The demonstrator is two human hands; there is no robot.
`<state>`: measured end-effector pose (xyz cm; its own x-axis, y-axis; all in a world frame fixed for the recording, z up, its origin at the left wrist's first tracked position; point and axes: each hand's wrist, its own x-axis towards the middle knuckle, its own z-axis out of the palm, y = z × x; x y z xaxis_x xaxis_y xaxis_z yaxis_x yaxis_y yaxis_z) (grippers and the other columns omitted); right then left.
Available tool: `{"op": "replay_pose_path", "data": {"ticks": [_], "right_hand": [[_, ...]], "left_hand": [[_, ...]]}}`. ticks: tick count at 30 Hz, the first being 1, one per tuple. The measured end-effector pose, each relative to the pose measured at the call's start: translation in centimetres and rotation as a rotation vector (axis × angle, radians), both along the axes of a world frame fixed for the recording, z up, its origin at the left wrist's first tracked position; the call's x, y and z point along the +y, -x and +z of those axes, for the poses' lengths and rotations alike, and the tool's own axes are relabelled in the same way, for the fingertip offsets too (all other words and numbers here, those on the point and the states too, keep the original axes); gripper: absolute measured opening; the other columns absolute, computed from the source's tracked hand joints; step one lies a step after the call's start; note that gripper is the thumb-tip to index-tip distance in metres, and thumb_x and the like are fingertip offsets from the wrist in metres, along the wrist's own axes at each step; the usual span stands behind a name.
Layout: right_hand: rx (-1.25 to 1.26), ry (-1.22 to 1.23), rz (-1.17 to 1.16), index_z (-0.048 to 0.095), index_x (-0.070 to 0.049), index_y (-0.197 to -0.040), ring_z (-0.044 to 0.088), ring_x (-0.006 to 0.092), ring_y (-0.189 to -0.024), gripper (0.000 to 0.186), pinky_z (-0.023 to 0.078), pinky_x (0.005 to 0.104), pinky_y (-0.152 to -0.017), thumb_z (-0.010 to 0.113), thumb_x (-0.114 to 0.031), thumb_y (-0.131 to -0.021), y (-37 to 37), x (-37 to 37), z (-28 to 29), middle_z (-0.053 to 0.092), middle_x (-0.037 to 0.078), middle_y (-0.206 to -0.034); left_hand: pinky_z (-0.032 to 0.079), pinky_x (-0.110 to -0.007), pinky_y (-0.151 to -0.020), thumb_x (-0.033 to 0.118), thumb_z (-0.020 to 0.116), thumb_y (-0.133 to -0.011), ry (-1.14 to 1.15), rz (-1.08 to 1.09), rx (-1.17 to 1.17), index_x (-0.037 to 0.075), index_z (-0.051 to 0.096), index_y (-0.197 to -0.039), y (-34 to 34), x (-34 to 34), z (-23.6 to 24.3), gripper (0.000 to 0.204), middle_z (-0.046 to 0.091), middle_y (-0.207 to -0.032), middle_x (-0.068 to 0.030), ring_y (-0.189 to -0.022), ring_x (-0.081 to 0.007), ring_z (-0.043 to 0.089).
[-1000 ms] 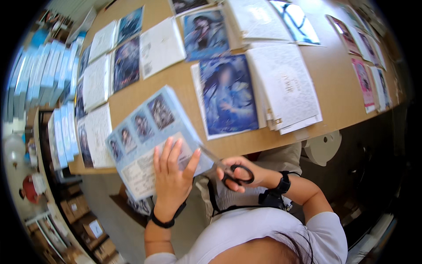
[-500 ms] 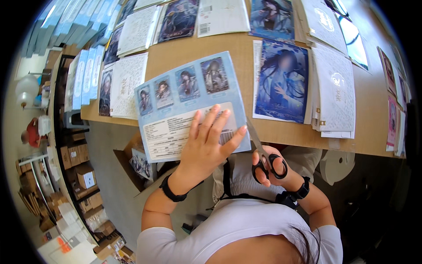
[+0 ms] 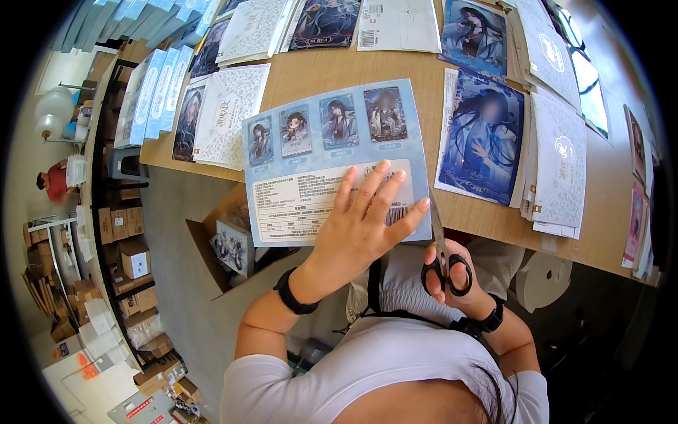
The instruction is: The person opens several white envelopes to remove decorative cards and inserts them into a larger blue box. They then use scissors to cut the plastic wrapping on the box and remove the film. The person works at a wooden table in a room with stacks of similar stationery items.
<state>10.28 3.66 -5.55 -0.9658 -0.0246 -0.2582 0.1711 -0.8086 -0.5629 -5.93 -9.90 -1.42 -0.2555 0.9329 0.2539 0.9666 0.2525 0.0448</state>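
The steel scissors have swung nearly parallel to the smooth rectangular blue box's edge. Right hand curls around them; left hand lies flat, spread.

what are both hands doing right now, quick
Left hand: open, fingers spread over the light-blue box.
Right hand: closed, holding black-handled scissors at the box's right edge.

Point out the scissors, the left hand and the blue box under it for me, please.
Scissors [image 3: 441, 247]: head view, on the blades.
Left hand [image 3: 357, 230]: head view, on the back of it.
Blue box [image 3: 318, 160]: head view, on its printed upper face.
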Motion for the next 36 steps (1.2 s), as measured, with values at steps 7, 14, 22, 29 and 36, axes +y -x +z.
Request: {"op": "replay_pose_path", "data": {"ticks": [7, 14, 22, 29, 36], "right_hand": [[0.018, -0.046, 0.030, 0.053, -0.001, -0.098, 0.049, 0.0088, -0.042, 0.061, 0.037, 0.0183, -0.039, 0.067, -0.056, -0.075, -0.2, 0.6, 0.6, 0.057, 0.006, -0.059], [0.334, -0.245, 0.187, 0.057, 0.000, -0.096, 0.055, 0.0065, -0.054, 0.047, 0.040, 0.0187, -0.048, 0.076, -0.036, -0.074, 1.4, 3.5, 4.3, 0.057, 0.002, -0.062], [0.375, -0.352, 0.142, 0.059, 0.000, -0.095, 0.057, 0.0083, -0.058, 0.048, 0.044, 0.0202, -0.055, 0.080, -0.036, -0.071, 0.1, 4.6, 5.7, 0.059, 0.003, -0.065], [0.302, -0.354, 0.099, 0.057, 0.002, -0.094, 0.058, 0.0098, -0.057, 0.048, 0.044, 0.0211, -0.053, 0.080, -0.034, -0.071, -2.1, 5.1, 4.3, 0.059, 0.005, -0.065], [0.187, -0.352, 0.034, 0.055, 0.003, -0.093, 0.059, 0.0123, -0.054, 0.057, 0.048, 0.0224, -0.047, 0.080, -0.043, -0.068, -3.1, 5.4, 4.1, 0.059, 0.009, -0.063]], "left_hand": [[0.032, -0.055, -0.101, 0.013, 0.057, -0.081, -0.023, -0.016, 0.036, 0.024, 0.050, -0.124, -0.3, 0.1, 0.4, 0.045, 0.044, -0.127, -0.0129, -0.124, -0.0335, 0.041], [0.035, -0.057, -0.097, 0.006, 0.066, -0.074, -0.259, -0.001, -0.028, 0.010, 0.049, -0.124, 0.0, -2.2, 5.4, 0.053, 0.041, -0.134, -0.0255, -0.122, -0.0443, 0.043], [0.036, -0.045, -0.101, 0.008, 0.055, -0.060, -1.248, 0.336, -0.356, -0.001, 0.029, -0.139, 0.3, -5.9, 12.7, 0.084, 0.040, -0.132, -0.0183, -0.119, -0.0322, 0.044], [0.041, -0.046, -0.097, 0.010, 0.057, -0.061, -1.433, 0.385, -0.431, 0.000, 0.037, -0.131, 1.5, -8.3, 11.7, 0.073, 0.045, -0.125, -0.0182, -0.112, -0.0330, 0.048], [0.041, -0.045, -0.095, 0.007, 0.053, -0.065, -1.554, 0.407, -0.720, 0.000, 0.038, -0.132, 2.2, -8.9, 10.4, 0.069, 0.045, -0.125, -0.0175, -0.112, -0.0310, 0.048]]}}
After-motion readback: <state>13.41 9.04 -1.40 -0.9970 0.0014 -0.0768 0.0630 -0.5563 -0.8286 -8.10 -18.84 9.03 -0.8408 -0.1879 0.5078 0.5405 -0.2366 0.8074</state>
